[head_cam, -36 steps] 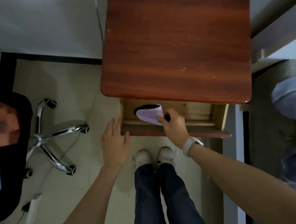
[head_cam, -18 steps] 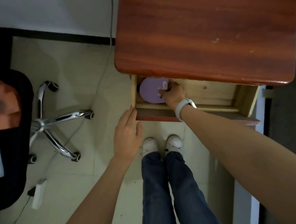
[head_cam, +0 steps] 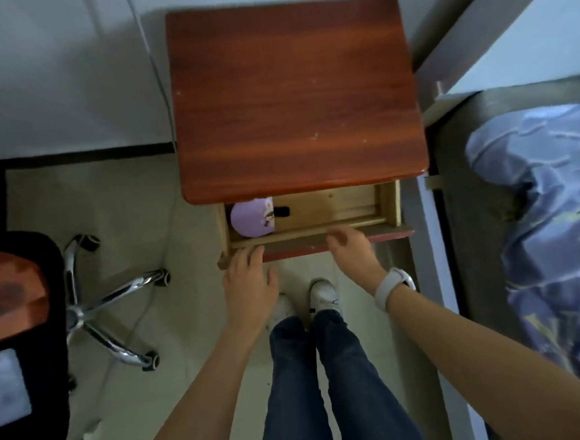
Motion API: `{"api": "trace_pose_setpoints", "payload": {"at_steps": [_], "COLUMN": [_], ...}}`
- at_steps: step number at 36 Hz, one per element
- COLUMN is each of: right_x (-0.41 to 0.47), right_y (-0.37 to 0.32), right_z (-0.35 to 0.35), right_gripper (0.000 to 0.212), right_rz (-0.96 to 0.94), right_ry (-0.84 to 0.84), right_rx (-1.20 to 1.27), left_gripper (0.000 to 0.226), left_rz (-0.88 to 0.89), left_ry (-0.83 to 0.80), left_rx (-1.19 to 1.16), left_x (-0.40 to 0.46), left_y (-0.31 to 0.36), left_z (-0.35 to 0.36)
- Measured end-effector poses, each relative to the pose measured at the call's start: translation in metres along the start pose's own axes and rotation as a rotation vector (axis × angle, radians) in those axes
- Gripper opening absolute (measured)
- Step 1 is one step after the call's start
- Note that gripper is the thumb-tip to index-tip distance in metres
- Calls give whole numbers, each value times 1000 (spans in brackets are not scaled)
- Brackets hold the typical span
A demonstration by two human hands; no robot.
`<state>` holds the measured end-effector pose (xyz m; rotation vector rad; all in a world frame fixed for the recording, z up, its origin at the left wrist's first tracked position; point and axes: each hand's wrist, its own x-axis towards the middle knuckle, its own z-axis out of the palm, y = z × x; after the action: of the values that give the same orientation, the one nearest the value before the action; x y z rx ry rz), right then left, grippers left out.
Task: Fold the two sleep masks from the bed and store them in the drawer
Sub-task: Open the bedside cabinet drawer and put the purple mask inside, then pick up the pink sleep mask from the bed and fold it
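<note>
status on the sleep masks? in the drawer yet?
Done: a folded purple sleep mask lies at the left end of the open drawer. Whether the second mask sits under it cannot be told; none shows on the bed.
In hand: nothing. The left hand and right hand rest empty at the drawer's front edge.
Left: push the drawer shut, once both are in.

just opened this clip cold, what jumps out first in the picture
A red-brown wooden nightstand fills the top centre, its drawer pulled open below the top. A folded purple sleep mask lies in the drawer's left end. Both bare hands sit at the drawer's front edge, the left hand near its left corner and the right hand, with a white wristband, nearer the middle, neither holding anything.
</note>
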<state>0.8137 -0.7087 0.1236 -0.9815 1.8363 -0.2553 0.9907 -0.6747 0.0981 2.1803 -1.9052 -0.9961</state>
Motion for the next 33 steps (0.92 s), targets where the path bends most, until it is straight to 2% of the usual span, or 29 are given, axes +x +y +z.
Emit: {"api": "trace_pose_setpoints", "payload": {"at_steps": [7, 13, 18, 20, 26, 33], "right_x": [-57, -78, -64, -53, -1, 77], "right_y": [40, 96, 157, 179, 228, 259], "right_z": [-108, -217, -301, -338, -433, -492], "right_gripper": [23, 22, 18, 23, 21, 31], "right_rz": [116, 224, 300, 321, 338, 339], "right_ry": [132, 371, 540, 560, 577, 526], "right_rx": [214, 353, 502, 551, 575, 510], "left_gripper": [37, 33, 37, 38, 46, 59], "left_rz": [229, 487, 615, 623, 684, 721], "left_ry": [-139, -226, -313, -369, -438, -445], "left_rx": [-17, 60, 131, 150, 231, 401], "left_x": [3, 25, 43, 53, 94, 150], "left_y": [121, 255, 370, 415, 516, 556], "left_z": [-12, 10, 48, 70, 143, 218]}}
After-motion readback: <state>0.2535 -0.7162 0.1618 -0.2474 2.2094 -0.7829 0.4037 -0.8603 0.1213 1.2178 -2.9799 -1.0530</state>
